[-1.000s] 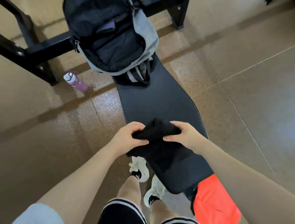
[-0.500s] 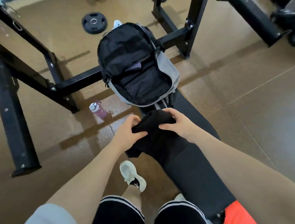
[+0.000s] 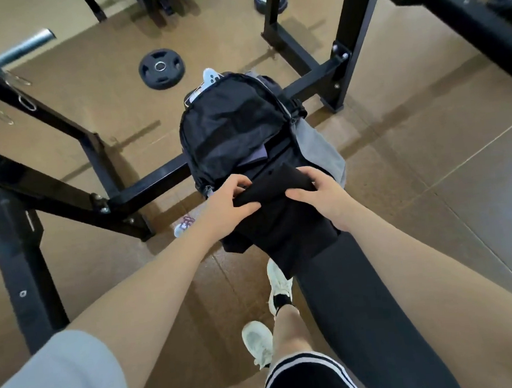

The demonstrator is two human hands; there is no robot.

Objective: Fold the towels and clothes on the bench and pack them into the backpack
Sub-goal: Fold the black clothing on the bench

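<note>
Holding a folded black garment [image 3: 276, 219] in both hands, at the mouth of the open backpack [image 3: 231, 131] standing at the far end of the tabletop [image 3: 361, 302]. Left hand [image 3: 227, 200] curled over the garment's left upper edge, thumb underneath, fingers on top. Right hand [image 3: 325, 196] gripping the right upper edge likewise, fingers bent over the fold. Leading edge of the bundle just at the bag's opening; lower part hanging loose, draped over the tabletop's end and slightly past its left side.

Judged soft, limp and light: no stiffness, sags wherever unsupported, folds liable to slip open if carried by one edge. Not fragile, not slippery by appearance. Best taken at both sides of the folded stack, thumbs under and fingers over, with the hanging tail gathered before pushing in. Risk noted: loose lower layers catching on the bag's zip rim and unfolding.

Backpack soft-walled, opening slack; likely to collapse under a push, so may need one hand spreading the mouth. Pale phone [image 3: 210, 78] protruding from the bag's far pocket. Also present: weight plate [image 3: 161, 68] on the floor, bottle [image 3: 183, 225] on the floor partly hidden under the left forearm, black rack frame [image 3: 310, 82] behind the bag.
</note>
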